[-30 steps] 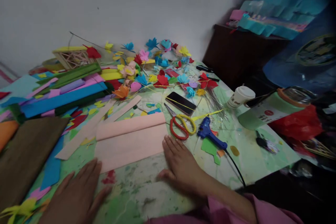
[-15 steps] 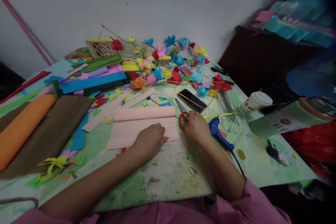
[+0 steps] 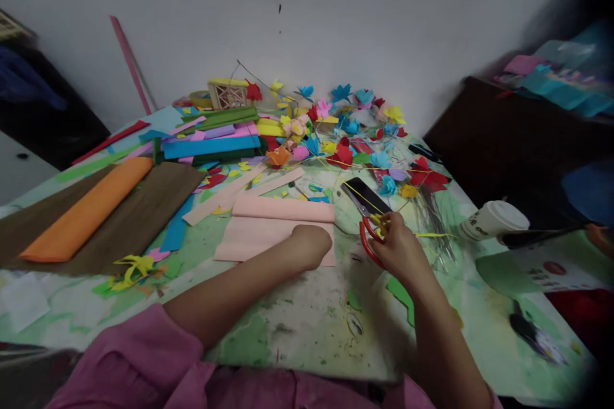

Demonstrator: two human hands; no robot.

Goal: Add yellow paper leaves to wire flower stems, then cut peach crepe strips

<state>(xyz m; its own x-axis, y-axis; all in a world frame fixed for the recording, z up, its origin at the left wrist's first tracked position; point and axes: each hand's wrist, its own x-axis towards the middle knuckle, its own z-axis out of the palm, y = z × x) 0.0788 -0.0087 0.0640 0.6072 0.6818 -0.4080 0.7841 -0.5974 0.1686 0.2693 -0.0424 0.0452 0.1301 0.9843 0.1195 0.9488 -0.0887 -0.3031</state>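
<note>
A pale pink crepe paper sheet, rolled or folded along its far edge, lies on the table. My left hand rests over its right part, fingers curled and turned away, so what they may grip is hidden. Right of the paper, my right hand holds red-handled scissors, their blades pointing away toward the black phone. Something small and yellow shows at the fingertips of that hand. Narrow pink strips lie beyond the sheet on the left.
Paper flowers and thin wires lie at the back and right. Coloured paper rolls, an orange roll and brown paper are on the left. A white cup and a green container stand at the right.
The view has shifted left. The scissors, earlier lying beside my right hand, are now lifted in it. The blue glue gun no longer shows. My left hand has turned over the pink sheet.
</note>
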